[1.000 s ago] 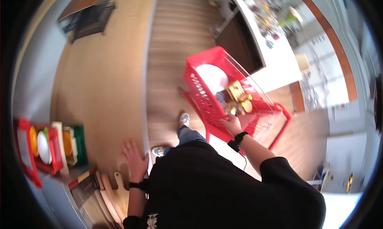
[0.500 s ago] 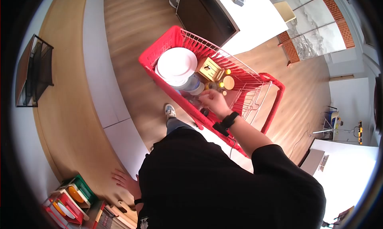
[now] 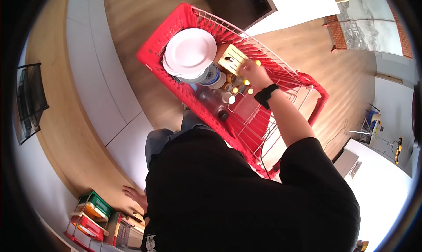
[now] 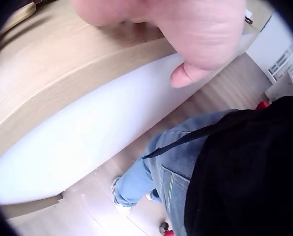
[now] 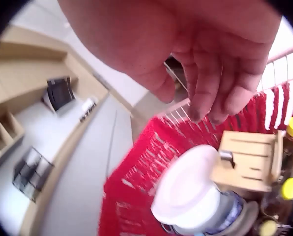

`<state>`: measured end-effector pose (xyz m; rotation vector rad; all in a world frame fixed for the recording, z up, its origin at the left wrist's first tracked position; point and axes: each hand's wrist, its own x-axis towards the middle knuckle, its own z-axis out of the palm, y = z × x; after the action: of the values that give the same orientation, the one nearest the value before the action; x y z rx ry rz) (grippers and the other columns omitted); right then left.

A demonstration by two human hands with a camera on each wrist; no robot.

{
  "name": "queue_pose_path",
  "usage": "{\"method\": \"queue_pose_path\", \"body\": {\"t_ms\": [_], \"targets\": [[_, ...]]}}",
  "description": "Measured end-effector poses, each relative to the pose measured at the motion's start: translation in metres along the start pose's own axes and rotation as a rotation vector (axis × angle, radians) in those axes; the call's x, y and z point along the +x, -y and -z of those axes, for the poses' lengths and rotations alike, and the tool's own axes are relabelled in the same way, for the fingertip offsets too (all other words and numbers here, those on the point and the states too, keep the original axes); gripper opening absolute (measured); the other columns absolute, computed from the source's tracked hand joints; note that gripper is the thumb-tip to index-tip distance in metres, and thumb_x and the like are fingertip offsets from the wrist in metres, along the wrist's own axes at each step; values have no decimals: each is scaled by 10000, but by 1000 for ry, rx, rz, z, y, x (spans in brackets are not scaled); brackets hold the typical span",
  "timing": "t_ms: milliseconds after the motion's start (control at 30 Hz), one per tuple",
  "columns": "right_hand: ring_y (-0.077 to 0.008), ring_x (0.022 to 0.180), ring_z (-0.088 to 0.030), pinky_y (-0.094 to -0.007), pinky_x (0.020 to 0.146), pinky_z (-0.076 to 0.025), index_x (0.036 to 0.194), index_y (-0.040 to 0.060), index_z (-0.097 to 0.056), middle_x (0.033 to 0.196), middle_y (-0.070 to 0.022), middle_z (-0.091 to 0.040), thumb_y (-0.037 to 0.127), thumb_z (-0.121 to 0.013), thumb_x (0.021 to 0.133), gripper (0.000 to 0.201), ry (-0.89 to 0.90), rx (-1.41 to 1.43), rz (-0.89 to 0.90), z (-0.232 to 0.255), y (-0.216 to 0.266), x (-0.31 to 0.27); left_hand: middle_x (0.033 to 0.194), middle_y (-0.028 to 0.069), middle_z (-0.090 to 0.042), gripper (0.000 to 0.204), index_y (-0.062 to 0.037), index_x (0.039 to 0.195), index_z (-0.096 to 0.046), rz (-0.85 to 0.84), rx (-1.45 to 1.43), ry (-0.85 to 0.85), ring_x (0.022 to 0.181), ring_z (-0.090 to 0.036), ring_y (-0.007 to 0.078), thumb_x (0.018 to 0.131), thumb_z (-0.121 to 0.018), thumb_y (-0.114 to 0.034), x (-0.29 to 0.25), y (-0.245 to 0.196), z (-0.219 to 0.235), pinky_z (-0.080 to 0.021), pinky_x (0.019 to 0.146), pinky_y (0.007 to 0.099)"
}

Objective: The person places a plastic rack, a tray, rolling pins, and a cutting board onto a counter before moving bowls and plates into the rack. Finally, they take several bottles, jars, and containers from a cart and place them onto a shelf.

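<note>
My right hand [image 3: 256, 74] reaches over a red shopping cart [image 3: 176, 96], above a light wooden block with slots [image 3: 232, 58]. In the right wrist view the fingers [image 5: 205, 93] hang loosely bent with nothing between them. White plates [image 3: 191, 52] are stacked beside the block, with blue-patterned bowls [image 3: 211, 75] by them. Several bottles with yellow caps [image 5: 290, 188] stand close to the block. My left hand [image 3: 136, 197] is by the edge of a wooden countertop [image 4: 53, 73], its fingers extended in the head view; in the left wrist view its thumb extends over the edge.
A green rack [image 3: 99, 202] and a red rack [image 3: 88, 228] with plates stand at the counter's near end. Farther along is a black mesh rack [image 3: 33, 100]. A white table [image 3: 299, 8] stands beyond the cart. Wooden floor [image 3: 334, 72] surrounds the cart.
My right hand has moved from the cart's near side, across the bottles, to the wooden block. The head view has turned and come closer to the cart. My left hand stays at the counter.
</note>
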<state>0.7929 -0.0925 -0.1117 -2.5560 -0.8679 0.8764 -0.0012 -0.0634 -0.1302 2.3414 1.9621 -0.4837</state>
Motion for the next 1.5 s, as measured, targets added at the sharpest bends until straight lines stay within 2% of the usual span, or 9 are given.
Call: {"method": "queue_pose_path", "body": {"t_ms": [67,100,200,300,667,800,1100,1267,1500], "targets": [[-387,873,-711,-451,811,-562,993,49,-705,935,-221,-730,363,-661,895,333,182,-52,30,-48,-25,-4,1632,346,-90,1266,94,1580,-67,63,18,181,1487,-150,536,817,-537,-800,6,-2,15,-155,1242,586],[-387,887,-710,-450,821,-567,1004,53,-715,953,-222,-734,335,-642,904,308,238,-78,30,-67,-30,-10,1635,340,-80,1251,91,1581,-73,-53,601,-26,1489,-146,535,823,-554,-781,8,10,-3,-158,1242,586],[-369,1071,-697,-467,925,-560,1093,65,-724,1133,-220,-722,360,-593,944,355,436,-337,-145,-102,-9,-36,1646,314,-59,1223,82,1585,-66,-250,911,-257,1503,-114,530,834,-618,-710,8,16,-1,-145,1250,577],[-382,1154,-666,-470,979,-538,1146,23,-705,1209,-244,-693,394,-580,965,431,527,-298,-157,-141,-17,-55,1643,222,-197,598,50,1582,-194,196,321,421,1497,-281,407,1074,-269,-256,16,-35,52,-330,1211,480],[-372,1174,-662,-459,1001,-536,1334,-62,-518,1265,-259,-663,490,-824,813,818,483,-64,-518,-249,-67,-75,1643,297,-110,778,-42,1627,-49,235,-261,233,1538,-153,433,1030,-262,-495,5,-18,42,-190,1259,533],[-385,1109,-683,-474,955,-551,1217,-43,-605,1162,-252,-703,480,-794,830,678,416,-138,-447,-228,-48,-81,1647,344,89,1312,-63,1627,51,239,-532,227,1518,44,551,750,-812,-516,7,-25,52,-60,1254,591],[-423,1007,-700,-498,869,-568,1132,-48,-600,1045,-281,-711,437,-763,862,578,402,-292,-143,-84,58,-110,1652,343,61,1198,-34,1620,45,282,-404,143,1521,26,548,799,-791,-279,4,-50,51,-53,1260,573],[-414,885,-687,-503,732,-560,1067,0,-517,965,-237,-673,341,-824,815,524,24,-366,165,-9,103,-127,1657,337,1,1100,49,1597,10,434,-608,390,1552,-15,466,881,-746,-306,35,-59,87,-71,1267,524],[-408,947,-650,-457,816,-544,1162,26,-607,1082,-209,-632,149,-856,757,492,-143,-145,648,79,265,-154,1415,213,-559,690,-11,1455,-483,-227,-872,-220,1310,-528,393,857,-775,-191,112,-131,236,-415,1121,465]]}}
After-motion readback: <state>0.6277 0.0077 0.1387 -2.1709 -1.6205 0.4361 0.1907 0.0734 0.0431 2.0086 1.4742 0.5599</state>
